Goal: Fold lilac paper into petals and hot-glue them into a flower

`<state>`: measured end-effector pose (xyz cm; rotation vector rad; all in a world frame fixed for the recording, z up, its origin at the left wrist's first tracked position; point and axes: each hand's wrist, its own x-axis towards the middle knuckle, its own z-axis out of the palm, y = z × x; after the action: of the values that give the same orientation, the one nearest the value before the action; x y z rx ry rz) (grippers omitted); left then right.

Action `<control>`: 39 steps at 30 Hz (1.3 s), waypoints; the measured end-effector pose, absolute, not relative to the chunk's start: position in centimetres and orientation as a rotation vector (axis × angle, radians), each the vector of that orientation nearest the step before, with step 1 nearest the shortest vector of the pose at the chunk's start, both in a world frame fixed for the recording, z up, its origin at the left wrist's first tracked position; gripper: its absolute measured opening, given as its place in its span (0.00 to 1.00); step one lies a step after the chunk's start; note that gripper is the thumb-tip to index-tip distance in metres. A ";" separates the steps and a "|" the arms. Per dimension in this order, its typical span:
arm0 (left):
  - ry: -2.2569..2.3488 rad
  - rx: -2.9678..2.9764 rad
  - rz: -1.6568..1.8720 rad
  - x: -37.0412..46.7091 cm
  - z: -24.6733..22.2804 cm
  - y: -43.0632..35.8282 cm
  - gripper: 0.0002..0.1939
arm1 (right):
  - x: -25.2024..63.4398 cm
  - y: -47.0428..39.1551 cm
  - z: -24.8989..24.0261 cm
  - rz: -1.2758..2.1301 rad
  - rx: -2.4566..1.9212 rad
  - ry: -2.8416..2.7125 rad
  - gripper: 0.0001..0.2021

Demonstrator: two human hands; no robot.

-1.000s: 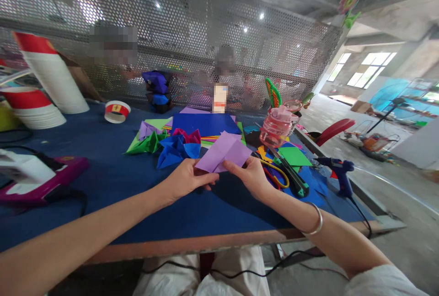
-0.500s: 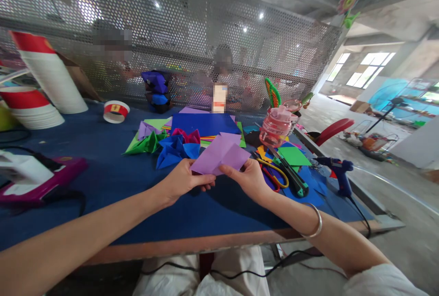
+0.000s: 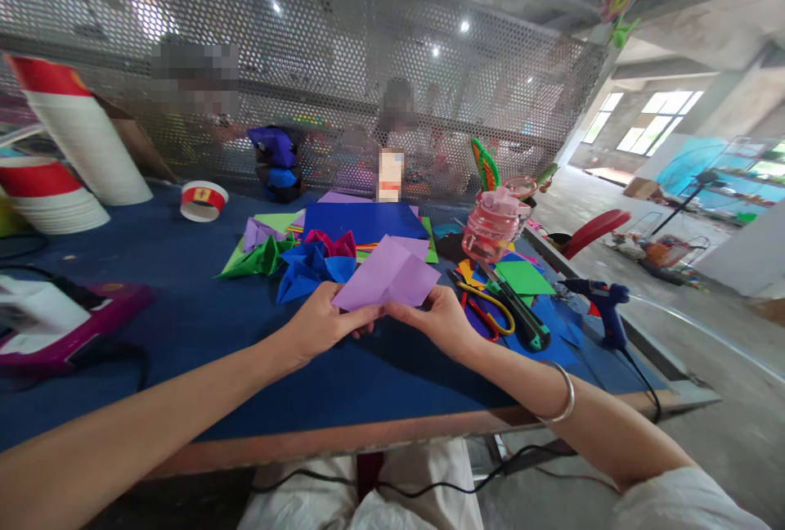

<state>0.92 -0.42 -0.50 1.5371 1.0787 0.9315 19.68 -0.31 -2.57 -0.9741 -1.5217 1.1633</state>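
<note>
A light purple sheet of paper (image 3: 388, 272) with crease lines is held in the air above the blue table, near its front. My left hand (image 3: 331, 321) grips its lower left part, thumb on top and fingers underneath. On the other side, my right hand (image 3: 432, 319) pinches the lower right edge, its thumb close to the left thumb. Just behind the paper are folded pieces in blue (image 3: 310, 268), green (image 3: 261, 256) and magenta (image 3: 331, 243), beside a stack topped by dark blue paper (image 3: 365, 222).
Scissors (image 3: 506, 313), a green-black cutter (image 3: 521, 317), a pink bottle (image 3: 489, 227) and a blue glue gun (image 3: 606, 309) lie or stand right. Left are stacked paper cups (image 3: 91, 141) and a magenta tray (image 3: 116, 309). A perforated screen (image 3: 331, 47) rises behind.
The right thumb has slid left and down to the paper's lower edge, near the left thumb. The purple paper has shifted slightly left and shows more of its surface.
</note>
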 end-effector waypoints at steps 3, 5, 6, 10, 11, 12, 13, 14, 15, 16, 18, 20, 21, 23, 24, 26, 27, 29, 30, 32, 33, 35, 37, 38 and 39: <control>1.076 1.536 0.951 0.8 -0.5 -0.4 0.13 | 19.6 -0.4 -2.6 1.209 -0.942 -1.522 0.20; 1.070 1.538 0.958 0.9 -0.5 -0.4 0.13 | 19.6 -0.3 -2.7 1.232 -0.925 -1.503 0.19; 1.069 1.535 0.964 0.9 -0.5 -0.4 0.13 | 19.6 -0.3 -2.7 1.241 -0.921 -1.494 0.18; 1.071 1.496 0.981 1.0 -0.3 -0.5 0.12 | 19.7 -0.2 -2.4 1.254 -0.935 -1.455 0.17; 1.069 1.489 0.976 1.0 -0.3 -0.5 0.12 | 19.7 -0.2 -2.3 1.255 -0.935 -1.447 0.17; 1.067 1.488 0.971 1.0 -0.2 -0.5 0.12 | 19.8 -0.3 -2.1 1.261 -0.933 -1.446 0.18; 1.066 1.492 0.967 1.0 -0.1 -0.5 0.12 | 19.8 -0.3 -2.0 1.270 -0.927 -1.450 0.18; 1.066 1.499 0.970 1.0 -0.1 -0.4 0.12 | 19.8 -0.3 -1.9 1.283 -0.917 -1.456 0.18; 1.068 1.505 0.978 1.0 0.0 -0.4 0.12 | 19.9 -0.2 -1.8 1.295 -0.907 -1.458 0.18; 1.071 1.510 0.991 0.9 0.0 -0.3 0.12 | 19.9 -0.2 -1.7 1.303 -0.902 -1.449 0.18; 1.080 1.511 1.016 0.9 0.0 -0.2 0.12 | 19.9 -0.1 -1.6 1.303 -0.919 -1.405 0.17; 1.086 1.501 1.037 0.9 -0.1 -0.2 0.13 | 19.9 0.0 -1.6 1.287 -0.953 -1.357 0.18; 1.086 1.495 1.042 0.9 -0.1 -0.1 0.13 | 19.9 0.0 -1.6 1.283 -0.962 -1.348 0.19; 1.090 1.481 1.039 0.9 -0.2 -0.1 0.13 | 20.0 0.1 -1.6 1.278 -0.954 -1.365 0.20; 1.092 1.475 1.035 0.9 -0.2 -0.1 0.13 | 20.1 0.2 -1.6 1.276 -0.942 -1.383 0.20; 1.095 1.469 1.036 0.8 -0.2 0.0 0.13 | 20.3 0.3 -1.5 1.266 -0.928 -1.424 0.21; 1.096 1.468 1.044 0.8 -0.2 0.0 0.13 | 20.4 0.3 -1.5 1.258 -0.930 -1.439 0.21; 1.095 1.464 1.065 0.7 -0.4 0.1 0.13 | 20.5 0.4 -1.5 1.254 -0.942 -1.452 0.21; 1.093 1.462 1.070 0.7 -0.4 0.1 0.13 | 20.5 0.4 -1.5 1.262 -0.944 -1.453 0.21; 1.084 1.468 1.060 0.7 -0.7 0.1 0.14 | 20.3 0.3 -1.6 1.304 -0.930 -1.448 0.20; 1.077 1.479 1.037 0.8 -0.8 0.0 0.15 | 20.2 0.2 -1.8 1.331 -0.915 -1.446 0.20; 1.070 1.503 0.967 0.9 -1.0 -0.1 0.15 | 19.9 0.0 -2.1 1.357 -0.881 -1.448 0.20; 1.079 1.520 0.896 0.9 -1.1 -0.2 0.16 | 19.7 -0.1 -2.3 1.339 -0.869 -1.457 0.19; 1.084 1.532 0.871 1.0 -1.1 -0.2 0.16 | 19.7 -0.1 -2.4 1.319 -0.874 -1.458 0.18; 1.087 1.549 0.855 1.0 -1.1 -0.2 0.16 | 19.7 0.0 -2.4 1.295 -0.887 -1.454 0.18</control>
<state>0.96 -0.22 -1.13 1.5488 1.0866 0.8549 19.74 -0.01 -2.38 -0.8871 -1.4541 1.2948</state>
